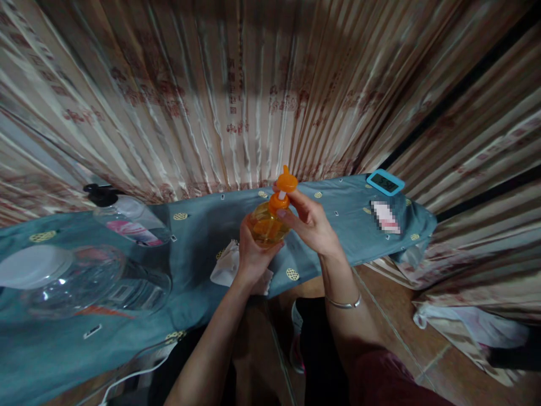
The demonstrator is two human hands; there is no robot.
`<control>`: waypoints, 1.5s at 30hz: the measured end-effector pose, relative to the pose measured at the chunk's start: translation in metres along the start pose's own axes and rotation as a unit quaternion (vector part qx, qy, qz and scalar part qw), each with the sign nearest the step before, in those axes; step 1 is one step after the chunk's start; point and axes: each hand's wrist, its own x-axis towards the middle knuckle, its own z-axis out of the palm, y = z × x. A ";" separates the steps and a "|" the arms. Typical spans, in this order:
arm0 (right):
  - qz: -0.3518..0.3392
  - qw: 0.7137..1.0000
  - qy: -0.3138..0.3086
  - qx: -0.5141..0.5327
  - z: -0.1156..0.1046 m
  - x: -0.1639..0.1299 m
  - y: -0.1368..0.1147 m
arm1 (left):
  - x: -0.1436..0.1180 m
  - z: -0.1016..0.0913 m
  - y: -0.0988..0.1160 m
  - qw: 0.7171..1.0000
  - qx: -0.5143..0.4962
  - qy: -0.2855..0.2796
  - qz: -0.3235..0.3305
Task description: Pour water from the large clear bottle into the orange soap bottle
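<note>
Spanning the frame: table (203, 225) under blue cloth, backed by striped curtain (253, 84). Lying at left: large clear jar (84, 282), cut off by the edge, beside a black-capped spray bottle (127, 217). Being held above the table's near edge: small orange bottle (267, 223), left hand (253, 256) wrapping its body, right hand (310, 223) pinching the orange pump top (284, 192). Step judged: working the pump; calling next for steady grip below. Liquid level unclear; white cloth (228, 262) half hidden.

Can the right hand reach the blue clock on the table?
Probably yes. The right hand is busy pinching the orange pump of the bottle, but the blue clock lies on its side with nothing between.
</note>
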 end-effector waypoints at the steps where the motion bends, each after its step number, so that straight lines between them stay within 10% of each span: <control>1: 0.002 1.000 0.007 -0.017 0.000 0.000 0.000 | 0.000 0.000 0.000 1.000 0.000 0.001 0.001; 7: 0.015 0.976 0.162 -0.141 0.012 0.002 -0.003 | 0.000 0.001 -0.001 1.000 -0.006 0.000 0.003; 13: 0.016 0.999 0.026 0.015 0.005 -0.001 -0.004 | 0.001 0.001 0.001 1.000 -0.017 -0.004 0.012; 21: 0.019 0.976 0.155 -0.151 0.013 0.001 -0.005 | 0.001 0.002 -0.001 1.000 -0.029 0.003 0.003; 34: -0.013 0.995 0.098 -0.026 0.007 -0.003 -0.003 | -0.002 0.008 -0.001 0.999 -0.037 -0.011 -0.001; 45: -0.170 0.959 0.223 0.040 -0.002 -0.010 -0.075 | -0.004 0.007 -0.005 1.000 0.019 -0.010 0.010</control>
